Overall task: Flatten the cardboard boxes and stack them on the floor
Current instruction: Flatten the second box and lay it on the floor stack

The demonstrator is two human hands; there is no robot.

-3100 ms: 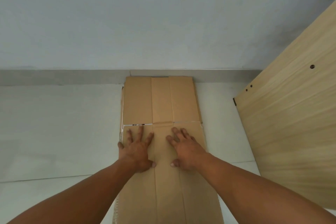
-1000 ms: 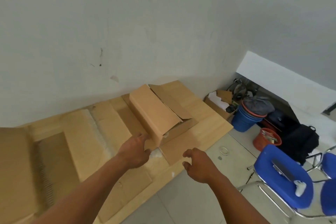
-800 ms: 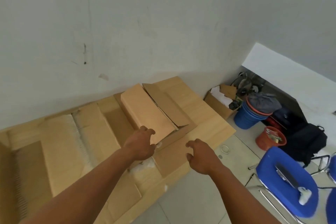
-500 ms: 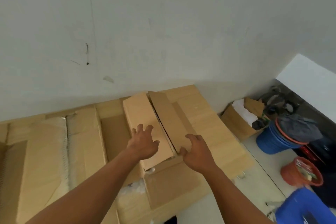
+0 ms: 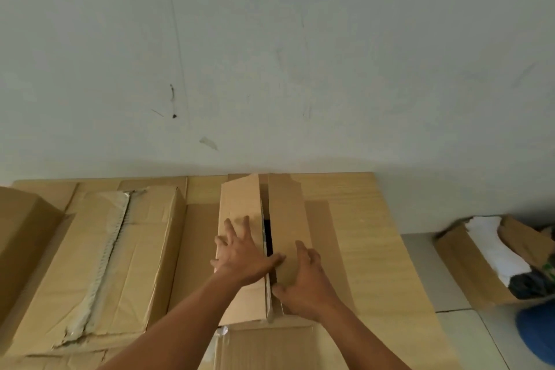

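On one box (image 5: 240,204), two hands (image 5: 243,258) (image 5: 306,282)

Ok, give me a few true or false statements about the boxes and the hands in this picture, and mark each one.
1. The left hand and the right hand both rest on the narrow box. True.
2. The narrow box's top flaps are taped shut with no gap. False: a dark gap shows between them.
3. The open box at the right holds something white. True.
4. The left hand grips a knife. False: it lies flat with its fingers spread and holds nothing.
5. The larger box at the left has torn tape along its top. True.
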